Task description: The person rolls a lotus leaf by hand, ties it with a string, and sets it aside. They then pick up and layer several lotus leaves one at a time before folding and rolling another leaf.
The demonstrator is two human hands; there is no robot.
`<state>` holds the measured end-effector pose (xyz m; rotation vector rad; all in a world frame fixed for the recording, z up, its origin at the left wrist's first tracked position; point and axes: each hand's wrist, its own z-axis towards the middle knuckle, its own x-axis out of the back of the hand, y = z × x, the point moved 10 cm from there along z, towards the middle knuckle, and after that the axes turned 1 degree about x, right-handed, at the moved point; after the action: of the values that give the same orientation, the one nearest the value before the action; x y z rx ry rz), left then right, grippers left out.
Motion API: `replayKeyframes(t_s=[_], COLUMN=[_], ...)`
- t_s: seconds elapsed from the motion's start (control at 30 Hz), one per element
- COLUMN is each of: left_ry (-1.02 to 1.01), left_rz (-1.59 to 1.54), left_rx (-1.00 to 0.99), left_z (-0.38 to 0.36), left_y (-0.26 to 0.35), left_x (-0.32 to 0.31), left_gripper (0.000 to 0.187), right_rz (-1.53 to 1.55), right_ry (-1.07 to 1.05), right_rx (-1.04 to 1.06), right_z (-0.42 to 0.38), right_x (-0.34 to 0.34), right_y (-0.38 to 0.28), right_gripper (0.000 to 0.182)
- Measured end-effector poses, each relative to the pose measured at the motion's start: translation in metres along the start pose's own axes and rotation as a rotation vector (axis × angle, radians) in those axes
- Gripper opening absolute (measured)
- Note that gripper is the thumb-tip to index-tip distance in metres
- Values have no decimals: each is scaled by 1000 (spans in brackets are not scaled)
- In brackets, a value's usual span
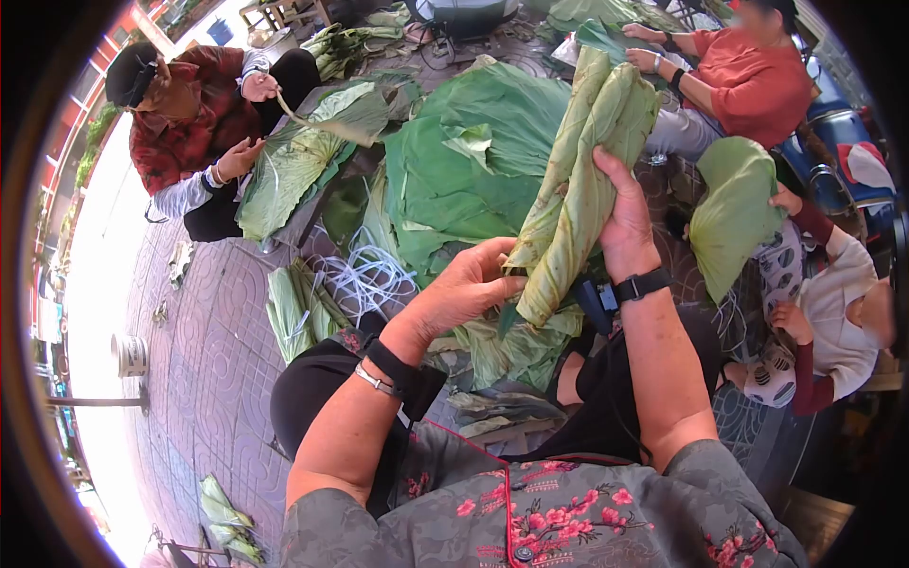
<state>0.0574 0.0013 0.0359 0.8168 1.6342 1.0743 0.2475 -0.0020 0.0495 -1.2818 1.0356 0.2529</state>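
Note:
A bundle of rolled lotus leaves (592, 189), pale green with brown patches, is held upright and slightly tilted in front of me. My right hand (627, 213) wraps round its right side, thumb up along the roll. At the lower left of the roll, my left hand (478, 279) pinches its edge between thumb and fingers. Behind the bundle lies a broad pile of flat green lotus leaves (464, 170). White plastic strings (365, 275) lie in a tangle to the left of my left hand.
Tied folded leaves (294, 308) and loose leaves (516, 350) lie near my knees. One person (204, 133) handles leaves at left; another in red (748, 80) sits at upper right. A third person (833, 303) at right holds a large leaf (734, 218). A white bucket (129, 355) stands far left.

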Motion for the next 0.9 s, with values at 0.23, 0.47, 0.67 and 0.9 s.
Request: replayKeyframes(t_s=[0.23,0.47,0.67,0.9], left_ry=[138,161,740,701], left_rz=[350,-32,491,436], left_rx=[-59,45,-147,-167], left_z=[3,-8,-14,-13], left_y=[-14,18,-14,-5], left_x=[4,11,43,46], left_gripper=[46,68,56,53], right_rz=[-36,-160,-231,-157], right_ry=[-5,34,99,87], right_rx=[-53,-61,38,28], right_z=[0,-10,-21,-25], right_x=[-7,-20,-20,-26], right_y=[5,15,53,54], right_gripper=[43,42,46,41])
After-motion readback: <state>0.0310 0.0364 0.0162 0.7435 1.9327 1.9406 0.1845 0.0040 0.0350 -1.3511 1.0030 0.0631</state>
